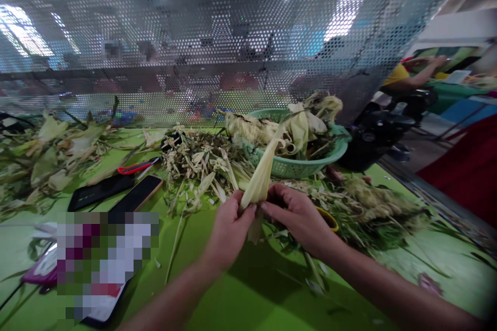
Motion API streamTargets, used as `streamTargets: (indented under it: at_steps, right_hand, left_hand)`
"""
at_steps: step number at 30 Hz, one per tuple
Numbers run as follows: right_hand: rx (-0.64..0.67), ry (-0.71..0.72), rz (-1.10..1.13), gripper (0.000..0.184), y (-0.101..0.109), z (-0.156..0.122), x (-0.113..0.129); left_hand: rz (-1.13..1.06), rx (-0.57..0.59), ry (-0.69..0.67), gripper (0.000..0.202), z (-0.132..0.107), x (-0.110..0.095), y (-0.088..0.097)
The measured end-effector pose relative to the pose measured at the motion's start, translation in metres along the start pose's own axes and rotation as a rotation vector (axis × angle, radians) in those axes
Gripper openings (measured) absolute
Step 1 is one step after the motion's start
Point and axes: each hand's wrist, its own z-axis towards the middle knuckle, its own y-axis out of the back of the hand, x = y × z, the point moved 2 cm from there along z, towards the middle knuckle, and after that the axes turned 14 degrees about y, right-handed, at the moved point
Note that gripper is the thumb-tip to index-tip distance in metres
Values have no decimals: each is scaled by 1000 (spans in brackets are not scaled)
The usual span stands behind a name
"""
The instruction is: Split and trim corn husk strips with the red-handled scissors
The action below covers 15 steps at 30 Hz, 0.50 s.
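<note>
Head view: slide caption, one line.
Left hand and right hand hold a pale husk over a green table, before a green basket.

left grip (230, 228) beside right grip (301, 215), both in a pinch, forearms (176, 288) aslant

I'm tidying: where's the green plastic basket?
In the head view, the basket sits right of centre, beyond the right hand, before the grey perforated screen.

The green table (279, 295) bears 1 basket (298, 167), phones (137, 195), husks (50, 158).
</note>
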Motion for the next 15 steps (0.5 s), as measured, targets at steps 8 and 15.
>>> streamTargets:
  at_steps: [8,15]
  right_hand:
    - [23,-16,74,7,-3,1,-2]
    - [34,-14,151,9,-4,1,-3]
  left_hand:
    - [-115,41,70,29,-7,-4,-4]
    - [-214,46,79,28,-8,-2,-7]
